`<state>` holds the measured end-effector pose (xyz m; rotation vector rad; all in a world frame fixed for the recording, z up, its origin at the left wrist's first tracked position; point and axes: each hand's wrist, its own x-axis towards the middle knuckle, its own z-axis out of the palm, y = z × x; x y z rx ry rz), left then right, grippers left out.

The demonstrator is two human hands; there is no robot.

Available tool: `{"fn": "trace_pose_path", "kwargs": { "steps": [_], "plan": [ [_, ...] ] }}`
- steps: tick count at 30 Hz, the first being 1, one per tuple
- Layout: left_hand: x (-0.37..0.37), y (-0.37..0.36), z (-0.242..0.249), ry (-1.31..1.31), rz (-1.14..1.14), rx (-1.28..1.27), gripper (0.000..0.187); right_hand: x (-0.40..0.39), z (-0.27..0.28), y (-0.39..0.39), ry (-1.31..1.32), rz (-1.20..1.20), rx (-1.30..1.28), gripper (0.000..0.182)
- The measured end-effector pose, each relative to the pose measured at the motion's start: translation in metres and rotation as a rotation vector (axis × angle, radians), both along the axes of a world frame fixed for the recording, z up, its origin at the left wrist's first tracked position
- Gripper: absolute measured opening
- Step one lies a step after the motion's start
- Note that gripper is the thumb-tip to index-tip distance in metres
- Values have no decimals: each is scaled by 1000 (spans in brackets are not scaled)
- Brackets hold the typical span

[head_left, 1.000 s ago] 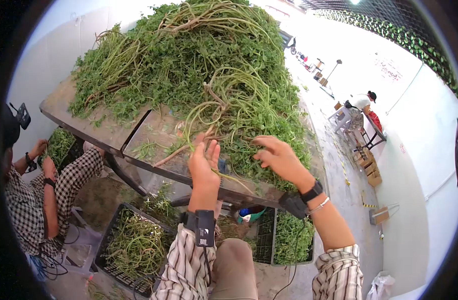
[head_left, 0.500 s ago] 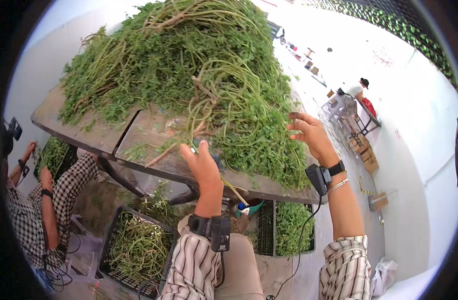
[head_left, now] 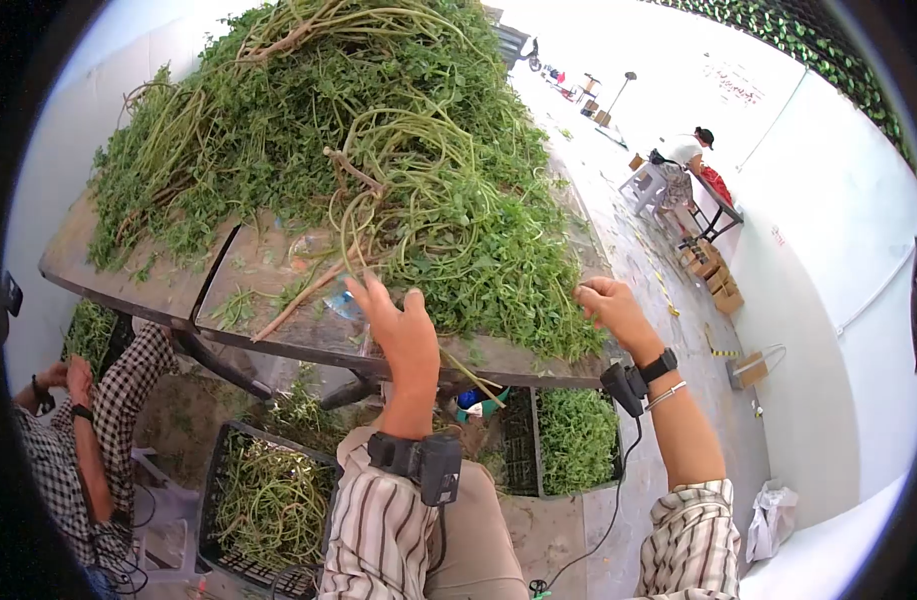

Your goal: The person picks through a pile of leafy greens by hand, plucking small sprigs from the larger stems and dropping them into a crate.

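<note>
A big heap of leafy green stems point(head_left: 308, 130) covers most of the wooden table point(head_left: 268, 275). At the table's front edge is my left hand point(head_left: 398, 325), its fingers apart and nothing visible between them, beside the looping bare stems. Near the heap's right front corner, my right hand point(head_left: 618, 312) has thumb and fingertips pinched together by the leaves; whatever they hold, if anything, is too small to make out. A thick brown root point(head_left: 298, 300) lies on the boards left of my left hand. A thin cut stem point(head_left: 468, 372) sticks out over the edge below that hand.
Under the table stand a black crate of bare stems point(head_left: 268, 500) and a crate of leafy tops point(head_left: 575, 440). A co-worker in checked clothing point(head_left: 128, 410) sits at the left. Farther back, a person point(head_left: 681, 150) is by a small table, near cardboard boxes point(head_left: 713, 275).
My right hand has moved lower and its spread fingers have closed into a pinch. The view has shifted, so the table appears farther left. The co-worker's hands have come together.
</note>
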<state>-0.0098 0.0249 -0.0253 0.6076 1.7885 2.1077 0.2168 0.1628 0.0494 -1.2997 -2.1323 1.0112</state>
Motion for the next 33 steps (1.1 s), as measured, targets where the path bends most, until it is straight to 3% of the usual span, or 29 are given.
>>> {"fn": "trace_pose_path", "kwargs": {
  "steps": [3, 5, 8, 12, 14, 19, 23, 26, 30, 33],
  "plan": [
    [8, -7, 10, 7, -38, -14, 60, -8, -5, -1, -110, -16, 15, 26],
    [14, -8, 9, 33, -44, -11, 59, -11, -13, 2, -205, 123, 330, 27],
    [18, -8, 8, 48, -56, -3, 58, -16, -14, 5, -307, 121, 347, 23],
    [10, -12, 14, 43, -30, 42, 58, -4, -4, 18, -93, 33, 309, 21],
    [7, -17, 21, 36, -18, 94, 57, 2, 5, 26, -26, -32, 418, 21],
    [5, -16, 8, 186, 20, 138, 51, 2, 28, 37, -98, -46, 542, 24],
    [10, -7, 1, 258, -75, -14, 46, 4, 9, 47, -329, 11, 392, 27],
    [8, -4, -1, 217, -96, -54, 46, 4, 22, 42, -305, 69, 361, 30],
    [3, -7, 4, 145, -120, 13, 47, -16, 53, 44, -231, 77, 536, 34],
    [0, -5, 0, 107, -134, 38, 46, -51, 74, 49, -213, 163, 408, 34]
  ]
}}
